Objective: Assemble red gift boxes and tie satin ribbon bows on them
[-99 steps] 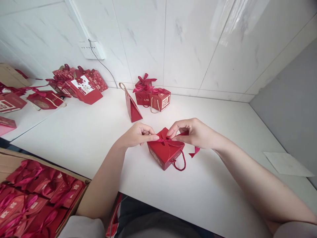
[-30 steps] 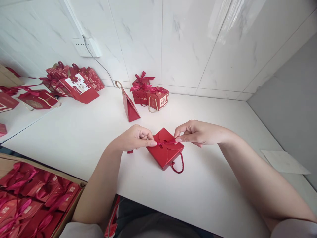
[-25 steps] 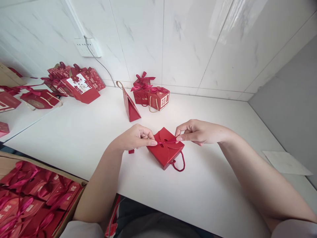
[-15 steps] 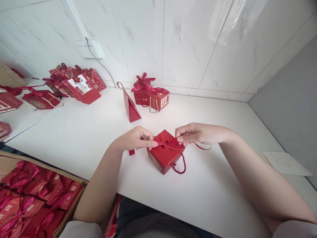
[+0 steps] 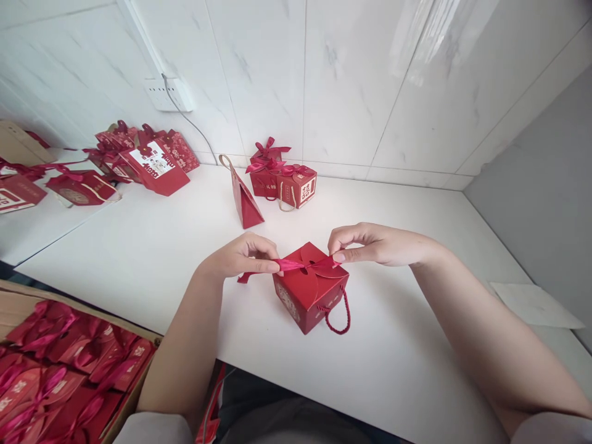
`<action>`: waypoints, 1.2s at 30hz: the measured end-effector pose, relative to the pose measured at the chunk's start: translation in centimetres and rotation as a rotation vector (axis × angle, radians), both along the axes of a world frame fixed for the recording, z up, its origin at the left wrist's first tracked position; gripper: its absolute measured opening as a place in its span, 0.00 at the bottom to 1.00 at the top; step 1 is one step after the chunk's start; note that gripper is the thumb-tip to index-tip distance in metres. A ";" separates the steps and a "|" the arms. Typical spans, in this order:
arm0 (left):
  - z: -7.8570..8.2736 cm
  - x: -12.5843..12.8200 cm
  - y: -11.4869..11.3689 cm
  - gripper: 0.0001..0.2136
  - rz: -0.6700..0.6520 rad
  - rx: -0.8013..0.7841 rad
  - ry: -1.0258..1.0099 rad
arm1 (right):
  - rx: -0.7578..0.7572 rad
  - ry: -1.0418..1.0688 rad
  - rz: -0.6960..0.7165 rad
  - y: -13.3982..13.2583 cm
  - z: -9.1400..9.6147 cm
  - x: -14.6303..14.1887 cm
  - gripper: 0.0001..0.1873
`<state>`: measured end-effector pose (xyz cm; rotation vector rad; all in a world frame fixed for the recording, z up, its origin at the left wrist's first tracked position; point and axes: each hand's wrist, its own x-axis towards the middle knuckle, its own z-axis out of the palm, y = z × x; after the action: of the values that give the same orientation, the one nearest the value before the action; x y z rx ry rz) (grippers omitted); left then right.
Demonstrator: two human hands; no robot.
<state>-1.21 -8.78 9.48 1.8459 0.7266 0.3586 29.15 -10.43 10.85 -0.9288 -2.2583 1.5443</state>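
A red box sits upright on the white table, a ribbon across its top. With the box as clock centre, the left hand at ten and the right hand at two each pinch the ribbon between thumb and fingers. Grey-veined tiles rise toward twelve, a socket between ten and eleven. A grey panel stands toward two, paper lies at three, a carton toward eight.

The character 囍 stands on a red box behind
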 end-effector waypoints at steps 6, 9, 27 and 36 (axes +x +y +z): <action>0.5 -0.7 0.0 0.14 0.020 0.092 0.090 | 0.045 -0.105 0.011 -0.3 -0.1 -0.3 0.18; 0.2 -1.0 0.3 0.20 -0.016 0.023 0.170 | 0.037 -0.145 -0.002 -0.2 -0.5 -0.3 0.19; 0.2 -1.9 0.6 0.19 -0.097 -0.209 0.336 | -0.015 -0.237 0.078 0.7 -1.2 0.6 0.23; -0.4 -1.8 0.9 0.15 -0.125 -0.113 0.319 | -0.102 -0.201 0.139 0.9 -1.6 0.5 0.22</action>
<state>-3.02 -7.83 9.11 1.8495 0.8231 -0.0603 29.67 -9.56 9.26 -1.0155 -2.4488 1.7080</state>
